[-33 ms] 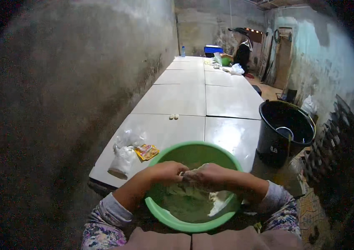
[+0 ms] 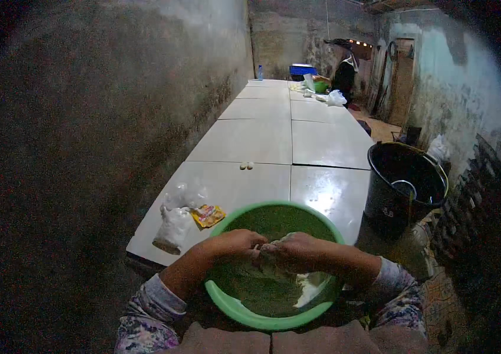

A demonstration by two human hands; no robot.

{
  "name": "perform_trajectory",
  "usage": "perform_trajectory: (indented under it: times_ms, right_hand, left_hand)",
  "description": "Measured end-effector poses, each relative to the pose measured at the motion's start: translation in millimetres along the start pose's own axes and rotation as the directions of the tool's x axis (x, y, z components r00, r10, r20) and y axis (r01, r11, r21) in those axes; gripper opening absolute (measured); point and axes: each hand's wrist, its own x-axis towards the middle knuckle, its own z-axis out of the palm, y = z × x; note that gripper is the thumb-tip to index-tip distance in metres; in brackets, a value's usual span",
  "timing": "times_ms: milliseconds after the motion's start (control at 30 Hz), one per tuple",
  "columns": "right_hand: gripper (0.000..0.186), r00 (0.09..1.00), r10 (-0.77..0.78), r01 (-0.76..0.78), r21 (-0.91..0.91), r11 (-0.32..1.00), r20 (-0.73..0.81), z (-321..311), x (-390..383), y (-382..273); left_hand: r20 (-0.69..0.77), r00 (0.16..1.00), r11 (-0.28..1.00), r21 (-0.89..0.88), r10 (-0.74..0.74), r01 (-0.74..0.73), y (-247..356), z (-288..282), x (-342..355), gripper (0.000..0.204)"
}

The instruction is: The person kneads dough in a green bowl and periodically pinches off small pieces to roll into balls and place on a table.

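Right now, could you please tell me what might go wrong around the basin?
The clear bag of white contents stands close to the left forearm, so an outward elbow might tip it. The yellow packet lies right by the rim of the green basin; if the basin shifts, the packet could get pushed along the table.

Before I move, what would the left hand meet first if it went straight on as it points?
Most likely the right hand, directly ahead of the left hand's fingertips; depth is unclear, and they may already touch.
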Motion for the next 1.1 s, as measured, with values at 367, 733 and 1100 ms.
perform_trajectory:
  times_ms: [367, 733, 1100]
  right_hand:
    - [0.021, 0.943, -0.305, 0.328, -0.218, 0.919, 0.132, -9, -7, 1]
    - [0.020, 0.924, -0.374, 0.278, 0.539, 0.795, 0.075, -34, -18, -2]
    - [0.032, 0.921, -0.379, 0.289, 0.805, 0.519, -0.086, -32, -25, 14]
  left_hand:
    - [0.077, 0.994, 0.990, -0.106, -0.081, 0.089, -3, 5, 5, 0.034]
    - [0.160, 0.978, 0.954, -0.246, -0.135, 0.172, 12, 2, 2, 0.032]
    - [0.231, 0.968, 0.982, -0.134, -0.102, 0.135, 49, -11, -9, 0.041]
